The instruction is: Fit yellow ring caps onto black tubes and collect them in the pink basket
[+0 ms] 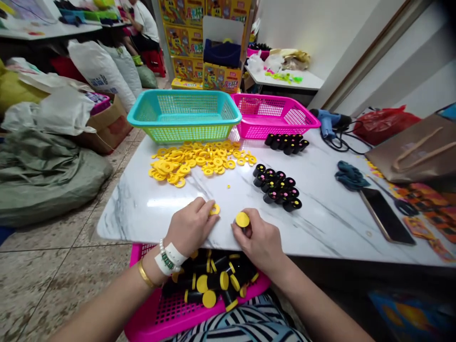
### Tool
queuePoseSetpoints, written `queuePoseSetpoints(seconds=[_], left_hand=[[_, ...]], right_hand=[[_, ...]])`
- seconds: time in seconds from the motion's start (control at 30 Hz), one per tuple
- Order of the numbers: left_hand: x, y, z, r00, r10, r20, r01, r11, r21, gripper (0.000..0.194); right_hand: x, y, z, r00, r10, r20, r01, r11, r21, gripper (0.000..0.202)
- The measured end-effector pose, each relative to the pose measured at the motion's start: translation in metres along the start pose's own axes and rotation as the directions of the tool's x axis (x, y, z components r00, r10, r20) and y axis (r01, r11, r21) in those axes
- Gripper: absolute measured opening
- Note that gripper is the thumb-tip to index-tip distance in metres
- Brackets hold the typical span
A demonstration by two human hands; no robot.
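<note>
Bench notes, white marbled tabletop (pixel 313 223). The left hand (pixel 190 223) was closed in a pinch on a yellow ring (pixel 215 209), its far side and part of the hole showing beyond the fingertips. Could not tell whether the ring was lifted or touching the surface. The right hand (pixel 261 237) gripped a black cylinder with a yellow cap (pixel 242 219), fingers curled around the dark body.

Key relation: ring to the left of the cylinder and slightly farther from the wearer, bare tabletop between, the two apart. The cylinder's capped end faced up; its long axis looked near upright, though the fingers hid the lower end. Loose yellow rings (pixel 217 161) lay beyond the left hand, the nearer of the two; a cluster of black cylinders (pixel 292 204) stood beyond the right, the nearer to it. More yellow-capped pieces (pixel 209 299) filled the pink basket (pixel 142 327) below the table edge. A teal basket (pixel 185 123) and a second pink one sat behind the rings.

Writing: the stacked yellow cartons (pixel 188 42) bore large characters, apparently 魔术杯, beside a cartoon figure in a hat; smaller print illegible. A white sack (pixel 101 71) carried blue lettering, too blurred to read. No brand legible on the blue power tool (pixel 326 123) or phone (pixel 386 216).
</note>
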State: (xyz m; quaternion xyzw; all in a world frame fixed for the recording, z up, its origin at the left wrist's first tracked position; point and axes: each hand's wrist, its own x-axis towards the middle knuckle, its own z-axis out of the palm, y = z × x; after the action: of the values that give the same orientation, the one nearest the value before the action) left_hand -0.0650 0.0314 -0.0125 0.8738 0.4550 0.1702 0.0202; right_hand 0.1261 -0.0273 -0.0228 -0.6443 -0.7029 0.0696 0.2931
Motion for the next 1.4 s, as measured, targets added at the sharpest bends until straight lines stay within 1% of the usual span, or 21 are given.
queuePoseSetpoints(seconds=[0.1,0.2,0.27,0.37,0.43,0.5,0.53,0.57,0.63,0.7,0.77,0.8,0.83,0.87,0.9,1.03,1.1,1.17,1.27,1.33,1.4], left_hand=[[0.002,-0.003,0.000,0.998,-0.058,-0.012,0.057,0.996,-0.066,0.024],[0.005,-0.007,0.000,0.991,-0.122,-0.059,0.106,0.970,-0.218,0.025],[0.006,-0.007,0.000,0.986,-0.141,-0.091,0.104,0.939,-0.328,0.024],[0.006,-0.007,-0.001,0.987,-0.112,-0.118,0.052,0.902,-0.428,0.024],[0.003,-0.006,-0.004,0.988,-0.110,-0.104,0.046,0.871,-0.488,0.024],[-0.001,-0.006,-0.008,0.985,-0.164,-0.057,0.103,0.817,-0.568,0.022],[-0.005,-0.005,-0.011,0.982,-0.189,-0.018,0.140,0.784,-0.605,0.021],[-0.008,-0.002,-0.015,0.979,-0.205,0.025,0.174,0.751,-0.637,0.020],[-0.016,0.006,-0.021,0.971,-0.200,0.132,0.234,0.669,-0.706,0.025],[-0.020,0.019,-0.024,0.947,-0.162,0.277,0.320,0.504,-0.802,0.042],[-0.019,0.033,-0.023,0.906,-0.106,0.411,0.423,0.297,-0.856,0.059],[-0.016,0.039,-0.022,0.885,-0.076,0.460,0.465,0.217,-0.858,0.063],[-0.012,0.045,-0.020,0.870,-0.053,0.490,0.491,0.174,-0.854,0.064],[-0.007,0.050,-0.018,0.866,-0.038,0.498,0.497,0.174,-0.850,0.062],[0.000,0.055,-0.015,0.873,-0.025,0.487,0.480,0.212,-0.851,0.060],[0.036,0.070,0.000,0.955,0.011,0.296,0.243,0.546,-0.802,0.040],[0.057,0.078,0.009,0.978,-0.002,0.210,0.152,0.696,-0.702,0.044],[0.077,0.086,0.017,0.985,-0.023,0.171,0.120,0.801,-0.586,0.058],[0.097,0.096,0.025,0.983,-0.064,0.170,0.137,0.877,-0.461,0.076],[0.103,0.099,0.030,0.980,-0.089,0.178,0.157,0.895,-0.417,0.079],[0.106,0.101,0.034,0.979,-0.087,0.183,0.152,0.913,-0.379,0.076]], right_hand=[[-0.005,-0.003,-0.006,0.999,-0.011,0.040,0.008,0.998,0.067,0.017],[-0.019,-0.008,-0.012,0.975,-0.145,0.165,0.114,0.976,0.184,0.021],[-0.029,-0.013,-0.013,0.946,-0.259,0.197,0.212,0.950,0.231,0.034],[-0.037,-0.021,-0.010,0.895,-0.385,0.224,0.317,0.904,0.286,0.051],[-0.039,-0.026,-0.008,0.841,-0.471,0.268,0.377,0.863,0.335,0.047],[-0.039,-0.027,-0.007,0.803,-0.532,0.267,0.422,0.825,0.375,0.037],[-0.039,-0.027,-0.009,0.808,-0.540,0.234,0.430,0.813,0.393,0.033],[-0.039,-0.026,-0.012,0.834,-0.522,0.178,0.421,0.811,0.405,0.031],[-0.035,-0.023,-0.020,0.914,-0.404,0.050,0.351,0.845,0.403,0.033],[-0.028,-0.021,-0.030,0.960,-0.279,-0.021,0.267,0.894,0.359,0.035],[-0.021,-0.019,-0.039,0.967,-0.251,0.035,0.228,0.921,0.316,0.030],[-0.018,-0.018,-0.042,0.961,-0.258,0.096,0.218,0.927,0.306,0.026],[-0.015,-0.016,-0.045,0.955,-0.258,0.148,0.205,0.932,0.298,0.024],[-0.014,-0.012,-0.046,0.953,-0.241,0.185,0.182,0.941,0.287,0.024],[-0.012,-0.008,-0.048,0.956,-0.208,0.205,0.149,0.951,0.269,0.027],[-0.013,0.020,-0.057,0.990,-0.021,0.140,-0.015,0.968,0.252,0.029],[-0.016,0.034,-0.063,0.989,0.122,0.083,-0.142,0.939,0.312,0.021],[-0.020,0.046,-0.068,0.965,0.259,0.034,-0.249,0.875,0.415,0.016],[-0.027,0.059,-0.071,0.934,0.358,0.015,-0.316,0.804,0.504,0.022],[-0.032,0.064,-0.072,0.934,0.355,0.026,-0.334,0.849,0.409,0.025],[-0.034,0.066,-0.074,0.953,0.302,0.035,-0.301,0.925,0.231,0.023]])
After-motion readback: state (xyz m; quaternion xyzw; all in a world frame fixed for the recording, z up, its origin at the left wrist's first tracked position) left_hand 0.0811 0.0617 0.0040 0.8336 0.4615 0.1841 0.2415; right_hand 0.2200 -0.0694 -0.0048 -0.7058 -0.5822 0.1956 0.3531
